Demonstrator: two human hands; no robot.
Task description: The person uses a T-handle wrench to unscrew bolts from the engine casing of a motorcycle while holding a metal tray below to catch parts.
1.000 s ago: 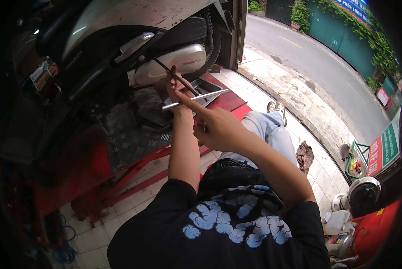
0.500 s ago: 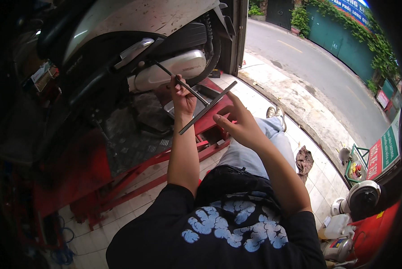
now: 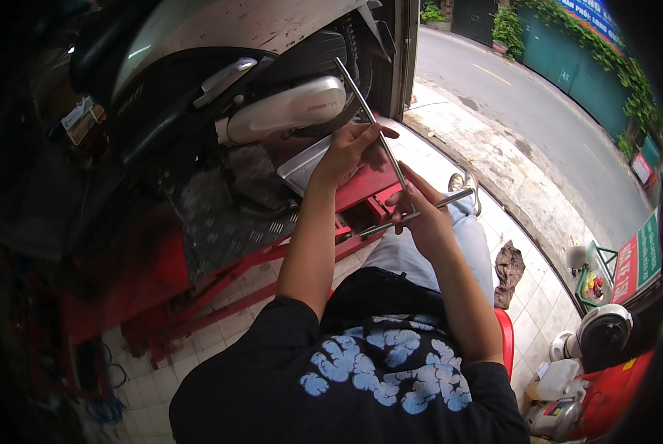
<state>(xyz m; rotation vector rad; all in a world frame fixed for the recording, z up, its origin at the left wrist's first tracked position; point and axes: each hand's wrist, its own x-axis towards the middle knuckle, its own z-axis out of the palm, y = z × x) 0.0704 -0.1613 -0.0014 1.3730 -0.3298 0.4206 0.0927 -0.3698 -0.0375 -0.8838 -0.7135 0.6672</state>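
While the left hand (image 3: pixel 355 152) pinches the shaft of a T-handle wrench (image 3: pixel 361 102) loosely between thumb and fingers, the right hand (image 3: pixel 426 216) is curled about the place where the shaft meets the crossbar, one end of the bar jutting out on either side. How firmly the left hand squeezes cannot be told.

The wrench is in the air in front of the person, above the red lift platform (image 3: pixel 364 185) and the knee of the light blue jeans (image 3: pixel 464 240). Its shaft slants up and leftward, and its far tip overlaps the rear wheel of a motor scooter (image 3: pixel 287 111) in view; whether they touch is unclear. A shallow metal tray (image 3: pixel 302 164) is on the platform beside the left wrist, partly covered by it.

To the right, a crumpled brown rag (image 3: pixel 509 272) lies on the white tiled floor (image 3: pixel 527 318). Farther right are a white fan (image 3: pixel 605 331) and a translucent plastic jug (image 3: pixel 557 381).
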